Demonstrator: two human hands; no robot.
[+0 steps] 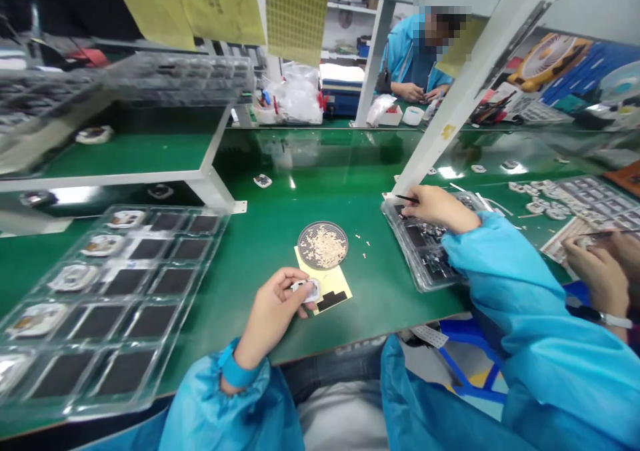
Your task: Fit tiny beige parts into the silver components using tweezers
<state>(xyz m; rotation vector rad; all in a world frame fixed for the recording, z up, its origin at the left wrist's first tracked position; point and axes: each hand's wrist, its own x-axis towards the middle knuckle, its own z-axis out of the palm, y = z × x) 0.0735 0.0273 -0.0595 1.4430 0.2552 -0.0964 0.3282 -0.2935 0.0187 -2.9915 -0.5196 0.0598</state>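
Note:
My left hand (274, 304) is closed around a small white part (309, 291), held just over a yellow sheet (327, 289) with black pads on it. My right hand (436, 207) reaches to the right and pinches thin black tweezers (407, 199) above a clear tray of dark parts (424, 247). A round mesh dish (323, 245) full of tiny pale pieces sits between the two hands, with a few loose pieces (364, 243) scattered beside it.
A large clear compartment tray (107, 291) with several white parts lies at the left on the green table (280, 197). A white shelf (150, 164) stands behind it. A white post (450, 117) rises at the right. A co-worker's hands (603, 274) work at right; another person (417, 57) sits opposite.

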